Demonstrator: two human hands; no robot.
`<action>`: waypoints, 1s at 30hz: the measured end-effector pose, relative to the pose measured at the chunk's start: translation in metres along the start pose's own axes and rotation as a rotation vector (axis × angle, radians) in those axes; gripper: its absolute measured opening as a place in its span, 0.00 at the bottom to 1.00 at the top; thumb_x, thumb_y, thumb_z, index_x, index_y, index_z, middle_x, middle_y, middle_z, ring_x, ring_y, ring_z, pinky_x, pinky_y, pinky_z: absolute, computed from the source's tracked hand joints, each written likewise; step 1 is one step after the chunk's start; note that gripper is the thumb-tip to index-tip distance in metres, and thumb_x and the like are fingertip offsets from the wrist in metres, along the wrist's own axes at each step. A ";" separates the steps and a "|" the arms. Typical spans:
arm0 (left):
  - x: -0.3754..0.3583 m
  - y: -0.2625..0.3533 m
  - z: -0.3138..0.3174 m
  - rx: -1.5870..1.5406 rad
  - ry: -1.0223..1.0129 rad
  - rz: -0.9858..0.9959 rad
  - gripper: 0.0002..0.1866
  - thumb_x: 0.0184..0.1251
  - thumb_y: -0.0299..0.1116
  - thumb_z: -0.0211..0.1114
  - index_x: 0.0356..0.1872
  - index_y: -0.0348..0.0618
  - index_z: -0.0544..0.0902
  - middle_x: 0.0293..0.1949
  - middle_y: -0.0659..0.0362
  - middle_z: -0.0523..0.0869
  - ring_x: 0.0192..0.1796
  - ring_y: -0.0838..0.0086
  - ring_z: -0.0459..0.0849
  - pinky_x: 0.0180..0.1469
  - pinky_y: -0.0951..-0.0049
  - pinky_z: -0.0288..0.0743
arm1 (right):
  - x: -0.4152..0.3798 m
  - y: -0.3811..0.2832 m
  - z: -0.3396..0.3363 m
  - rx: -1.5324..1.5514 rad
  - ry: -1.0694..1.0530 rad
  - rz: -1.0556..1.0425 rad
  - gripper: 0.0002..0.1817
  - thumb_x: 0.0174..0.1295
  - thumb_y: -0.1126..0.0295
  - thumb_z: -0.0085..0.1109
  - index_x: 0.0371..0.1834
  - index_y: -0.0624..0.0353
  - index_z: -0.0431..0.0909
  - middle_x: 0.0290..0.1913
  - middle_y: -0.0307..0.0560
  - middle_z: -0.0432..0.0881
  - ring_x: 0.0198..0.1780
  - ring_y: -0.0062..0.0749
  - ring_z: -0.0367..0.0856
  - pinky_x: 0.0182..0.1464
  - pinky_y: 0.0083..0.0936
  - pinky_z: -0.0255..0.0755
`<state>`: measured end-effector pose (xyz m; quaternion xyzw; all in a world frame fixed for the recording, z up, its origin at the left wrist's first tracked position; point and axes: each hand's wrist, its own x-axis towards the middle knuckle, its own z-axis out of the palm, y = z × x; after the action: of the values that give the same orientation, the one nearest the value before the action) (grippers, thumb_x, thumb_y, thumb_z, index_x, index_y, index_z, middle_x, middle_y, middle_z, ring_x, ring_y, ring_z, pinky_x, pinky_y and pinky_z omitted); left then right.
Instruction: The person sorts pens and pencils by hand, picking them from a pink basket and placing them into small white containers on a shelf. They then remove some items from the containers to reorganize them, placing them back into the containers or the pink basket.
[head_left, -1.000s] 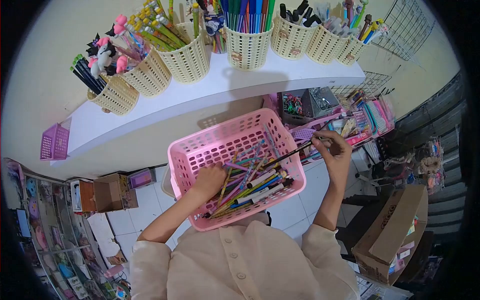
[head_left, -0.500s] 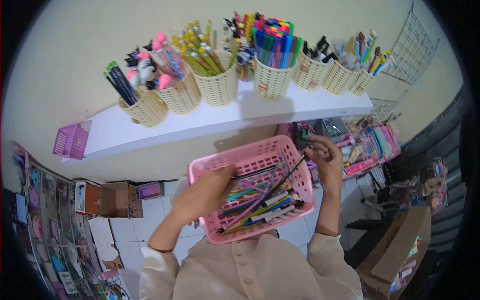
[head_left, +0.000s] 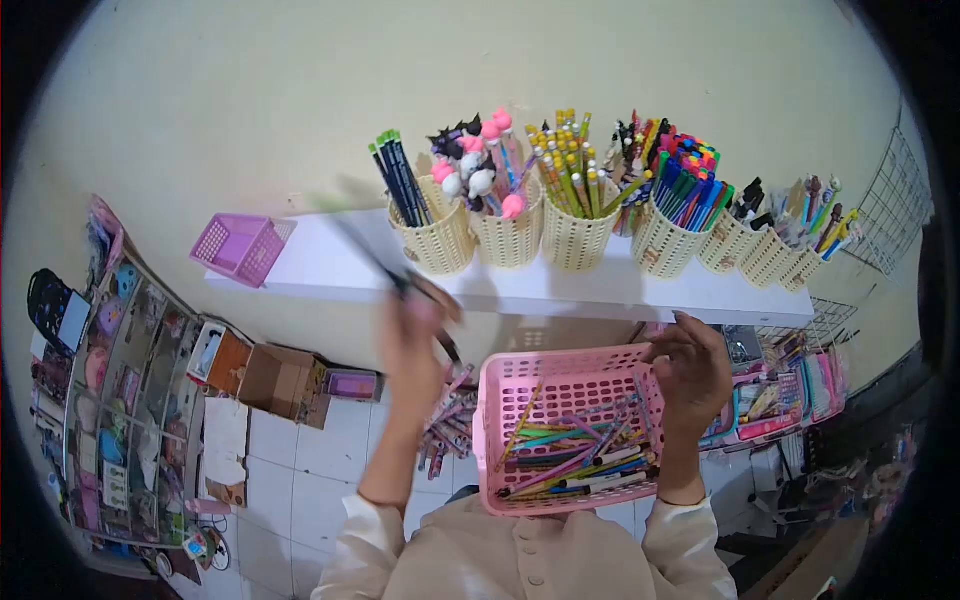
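My left hand point(head_left: 415, 330), blurred by motion, is closed around a dark pencil point(head_left: 375, 255) with a green end; whether there is more than one is hard to see. It is raised in front of the shelf's left part, left of the cup of dark green-ended pencils point(head_left: 400, 195). My right hand point(head_left: 692, 378) is at the right rim of the pink basket point(head_left: 487, 420), its fingers bent and apart with nothing visible in them. Mixed pencils and pens point(head_left: 590, 455) lie loosely inside the basket.
Several cream woven cups point(head_left: 580, 245) of pencils and pens line the white shelf point(head_left: 320, 255). A purple basket point(head_left: 240, 248) stands at its left end. Below are a bundle of patterned sticks point(head_left: 445, 435), a cardboard box point(head_left: 275, 385) and a display rack point(head_left: 130, 400).
My left hand has left the basket and risen up-left with the dark pencil. My right hand no longer holds a dark pencil. The view has shifted, so the shelf appears further right and lower.
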<state>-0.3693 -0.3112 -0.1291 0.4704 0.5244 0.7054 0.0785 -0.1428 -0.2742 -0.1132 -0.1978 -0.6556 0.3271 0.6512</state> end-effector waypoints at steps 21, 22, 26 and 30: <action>0.154 -0.054 0.019 -0.049 -0.010 0.148 0.19 0.58 0.34 0.54 0.47 0.35 0.65 0.41 0.52 0.73 0.41 0.72 0.74 0.44 0.76 0.67 | -0.101 0.165 0.017 -0.650 -1.308 -0.357 0.08 0.44 0.75 0.49 0.28 0.54 0.75 0.35 0.41 0.74 0.41 0.30 0.72 0.45 0.30 0.65; 0.155 -0.055 0.017 0.129 0.043 0.267 0.20 0.57 0.33 0.54 0.48 0.33 0.63 0.42 0.49 0.72 0.43 0.68 0.73 0.45 0.74 0.66 | -0.100 0.167 0.022 -0.649 -1.308 -0.358 0.08 0.44 0.75 0.49 0.28 0.54 0.75 0.35 0.41 0.74 0.41 0.30 0.72 0.45 0.30 0.65; 0.155 -0.060 0.011 0.550 0.098 0.574 0.21 0.54 0.30 0.54 0.49 0.33 0.64 0.44 0.46 0.70 0.48 0.59 0.69 0.51 0.68 0.61 | -0.100 0.170 0.025 -0.757 -1.424 -0.470 0.06 0.43 0.73 0.51 0.26 0.54 0.74 0.33 0.41 0.73 0.39 0.31 0.72 0.43 0.30 0.65; 0.146 -0.049 0.011 0.403 -0.028 0.590 0.19 0.54 0.29 0.53 0.49 0.38 0.66 0.48 0.50 0.69 0.53 0.57 0.65 0.54 0.67 0.57 | -0.090 0.164 0.015 -0.767 -1.275 -0.180 0.06 0.41 0.70 0.54 0.25 0.56 0.75 0.33 0.43 0.72 0.34 0.35 0.74 0.38 0.33 0.67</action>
<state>-0.4592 -0.1938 -0.0843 0.6172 0.4935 0.5736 -0.2157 -0.1778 -0.2221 -0.2900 -0.1285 -0.9876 0.0721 0.0545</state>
